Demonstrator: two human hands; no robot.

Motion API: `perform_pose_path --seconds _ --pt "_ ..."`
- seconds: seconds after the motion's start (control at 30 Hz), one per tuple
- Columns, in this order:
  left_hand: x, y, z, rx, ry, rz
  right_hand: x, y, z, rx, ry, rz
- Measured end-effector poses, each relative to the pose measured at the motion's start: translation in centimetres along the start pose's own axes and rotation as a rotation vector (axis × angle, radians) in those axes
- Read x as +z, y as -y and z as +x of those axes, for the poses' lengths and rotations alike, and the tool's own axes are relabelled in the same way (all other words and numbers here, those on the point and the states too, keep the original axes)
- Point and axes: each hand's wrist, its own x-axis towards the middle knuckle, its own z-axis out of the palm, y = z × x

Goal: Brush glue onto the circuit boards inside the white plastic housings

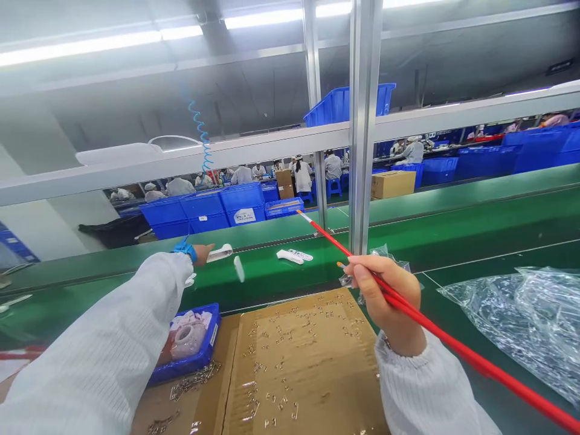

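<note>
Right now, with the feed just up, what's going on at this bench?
The person's right hand grips a long red rod. The left hand, with a blue wrist strap, reaches toward a white plastic part on the green conveyor belt. Small metal pieces lie scattered on a brown cardboard sheet, beside a blue plastic crate.

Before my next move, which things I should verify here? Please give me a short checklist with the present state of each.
1. Right hand closed around the red rod: ok.
2. Blue wrist strap on the left wrist: ok.
3. Blue coiled cord connected to the strap: cannot tell.
4. Left hand touching the white plastic part: cannot tell.
5. Small metal clips arranged neatly on the cardboard sheet: not ok, scattered.
</note>
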Motion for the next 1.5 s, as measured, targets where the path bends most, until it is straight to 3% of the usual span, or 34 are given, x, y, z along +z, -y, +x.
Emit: perform_pose_path --seconds 0.13,0.3,0.47,0.57,0.63,0.73,0.9,1.03,1.13,1.23,1.33,1.5 --pt "1.7 -0.1 -0.4 -0.038 -0.001 -0.492 0.2 0.2 0.1 0.005 0.002 -0.006" --pt "6.3 -3.6 -2.6 0.057 0.056 -1.004 0.4 0.8 0.0 0.003 -0.005 -0.005" --pt "10.1 -8.2 -6.6 0.282 0.100 -1.210 0.1 1.0 -0.2 0.007 -0.004 0.007" --pt "11.4 -9.8 -9.2 0.437 0.235 -1.306 0.0 1.0 -0.2 -0.007 -0.002 0.018" --pt "11.9 -10.4 -10.5 0.467 0.320 -1.372 0.0 0.9 -0.2 -0.010 0.003 0.011" --pt "12.3 -10.9 -11.6 0.354 0.270 -1.402 0.1 0.7 -0.2 0.004 -0.003 0.016" --pt "12.6 -10.8 -10.9 0.012 0.163 -1.559 0.3 0.6 -0.3 0.051 -0.008 0.048" --pt "12.8 -10.0 -10.0 -0.092 0.128 -1.666 0.8 0.7 0.1 0.075 0.012 0.080" --pt "12.4 -9.8 -9.8 -0.111 0.034 -1.759 1.3 0.4 0.0 0.077 0.115 0.040" --pt "11.6 -10.0 -9.9 -0.104 -0.148 -1.905 2.0 -0.7 -1.3 0.047 0.341 -0.035" --pt "10.8 -10.1 -10.3 -0.066 -0.307 -2.051 2.9 -2.1 -3.9 -0.019 0.657 -0.144" --pt "9.6 -8.8 -11.0 -0.077 -0.425 -2.165 4.8 -4.5 -9.2 -0.021 0.887 -0.214"
